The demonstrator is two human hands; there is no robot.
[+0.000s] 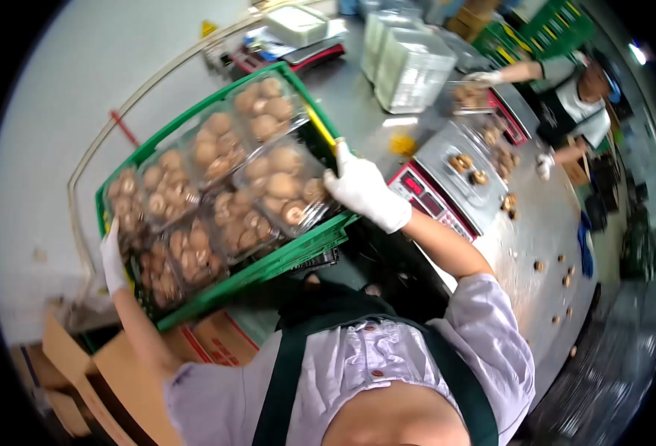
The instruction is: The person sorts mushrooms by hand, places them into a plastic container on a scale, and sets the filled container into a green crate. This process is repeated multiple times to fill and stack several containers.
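A green plastic crate [283,262] with yellow grips is tilted in front of me, between the wall and the metal table. Several clear plastic packs of brown mushrooms [216,149] fill it in two rows. My left hand [112,260], in a white glove, is closed on the crate's left end; its fingertips are partly hidden. At the opposite end, my white-gloved right hand [365,189] grips the rim by the yellow handle, close to the nearest pack. Both arms are spread wide around the crate.
On the metal table [521,253] stand a red-and-white scale [432,201] with a tray and mushrooms, stacked clear trays [413,67], and loose mushrooms [538,265]. A co-worker [581,100] in white gloves works across it. Cardboard boxes [134,379] lie below left.
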